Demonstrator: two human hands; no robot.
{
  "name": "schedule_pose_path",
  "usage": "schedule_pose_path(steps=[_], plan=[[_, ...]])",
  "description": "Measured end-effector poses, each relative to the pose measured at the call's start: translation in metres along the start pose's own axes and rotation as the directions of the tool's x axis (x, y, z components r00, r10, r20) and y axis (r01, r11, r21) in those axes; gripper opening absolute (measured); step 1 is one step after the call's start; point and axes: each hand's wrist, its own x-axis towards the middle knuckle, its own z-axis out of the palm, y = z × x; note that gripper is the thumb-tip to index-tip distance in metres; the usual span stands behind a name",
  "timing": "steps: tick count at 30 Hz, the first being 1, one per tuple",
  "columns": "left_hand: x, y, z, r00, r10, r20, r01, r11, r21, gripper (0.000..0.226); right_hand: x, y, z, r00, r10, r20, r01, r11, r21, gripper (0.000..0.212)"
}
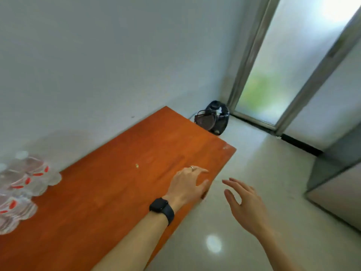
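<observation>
The counter (109, 192) is orange-stained wood, smooth, with faint grain and a low satin sheen. The floor (254, 157) is pale polished tile, glossy enough to show a bright reflection. The water bottles (25, 177) look like clear, crinkled plastic, though they are blurred. The watch (162, 209) is matt black and the ring (191, 168) is shiny metal. The door frame (246, 61) is dull grey metal round frosted glass (283, 65).

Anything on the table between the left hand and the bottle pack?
Head view: only bare orange table between the left hand and the bottle pack; a pale crumb lies just beyond that line.
</observation>
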Motion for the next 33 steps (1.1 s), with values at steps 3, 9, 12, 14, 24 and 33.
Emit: schedule_pose_path(steps=[3,9,12,14,24,33], plan=[[0.04,0.097,0.042,0.982,0.179,0.052,-0.182,0.982,0.05,0.037,-0.025,0.078,-0.069,0.985,0.121,-0.126,-0.122,0.993,0.003,0.038],[0.102,0.286,0.107,0.859,0.5,0.114,-0.513,0.84,0.177,0.042,-0.076,0.218,-0.191,0.882,0.295,-0.368,-0.317,0.948,-0.002,0.041],[0.128,0.364,0.135,0.782,0.606,0.147,-0.623,0.753,0.21,0.043,-0.095,0.275,-0.239,0.818,0.348,-0.458,-0.4,0.916,-0.019,0.041],[0.146,0.409,0.152,0.737,0.656,0.162,-0.676,0.707,0.21,0.042,-0.105,0.309,-0.267,0.78,0.392,-0.488,-0.452,0.892,-0.005,0.041],[0.264,0.601,0.266,0.565,0.793,0.229,-0.825,0.537,0.177,0.041,-0.088,0.494,-0.379,0.665,0.481,-0.572,-0.58,0.814,0.011,0.041],[0.375,0.749,0.368,0.477,0.824,0.306,-0.877,0.47,0.102,0.042,-0.052,0.65,-0.476,0.589,0.591,-0.551,-0.681,0.731,0.055,0.044]])
